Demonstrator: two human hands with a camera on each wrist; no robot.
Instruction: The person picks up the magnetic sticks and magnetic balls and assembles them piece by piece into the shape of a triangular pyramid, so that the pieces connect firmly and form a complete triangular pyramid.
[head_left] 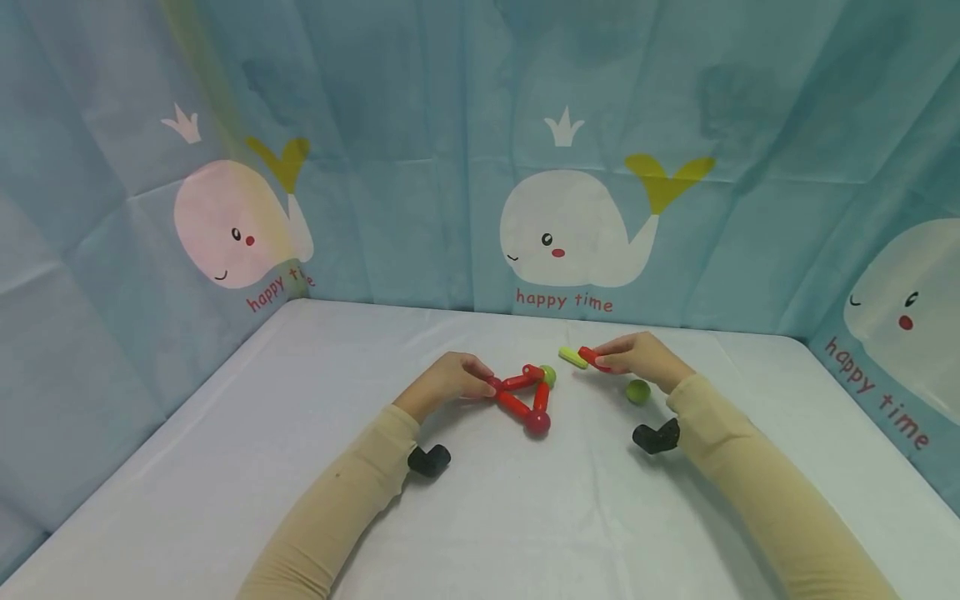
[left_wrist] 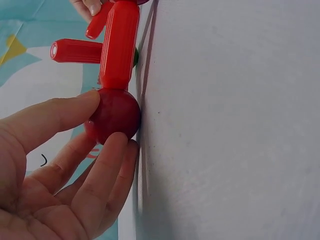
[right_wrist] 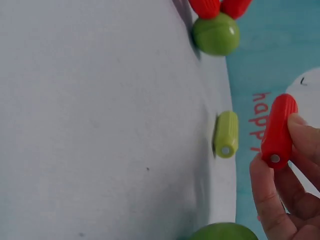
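Note:
My left hand pinches a dark red ball between thumb and fingers at the left corner of a triangle. Red ridged rods form its sides, with another red ball at the front corner and a green ball at the back right. One further red rod sticks up from the frame, its free end showing a metal tip. Above the table, my right hand pinches a loose red rod with a metal dot on its end. A yellow-green rod lies beside it on the table.
A loose green ball sits on the white table below my right hand. Black wrist pieces stick out from both sleeves. A blue curtain with whales stands along the table's back and sides.

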